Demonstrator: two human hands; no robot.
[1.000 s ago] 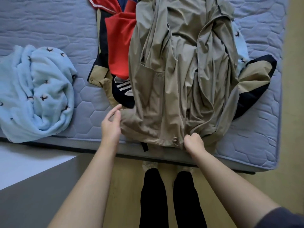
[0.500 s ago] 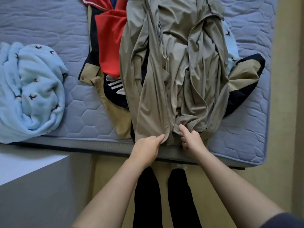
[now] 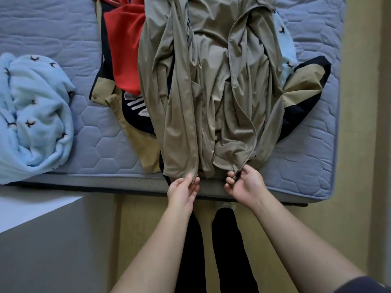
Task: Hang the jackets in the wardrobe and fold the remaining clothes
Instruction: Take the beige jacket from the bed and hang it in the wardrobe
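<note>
Left hand (image 3: 183, 191): pinches one front hem corner of the khaki jacket (image 3: 211, 81) at the bed's (image 3: 95, 144) near edge.
Right hand (image 3: 246, 185): pinches the other front edge.
Khaki jacket: spread on the bed, over a navy-and-tan jacket (image 3: 302, 92) and a red garment (image 3: 124, 51).
Blue fleece (image 3: 36, 115): bundled, left.

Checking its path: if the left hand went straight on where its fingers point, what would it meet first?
The khaki jacket: the left hand pinches its hem and points up along its front panel, so it would likely push into that fabric.
</note>
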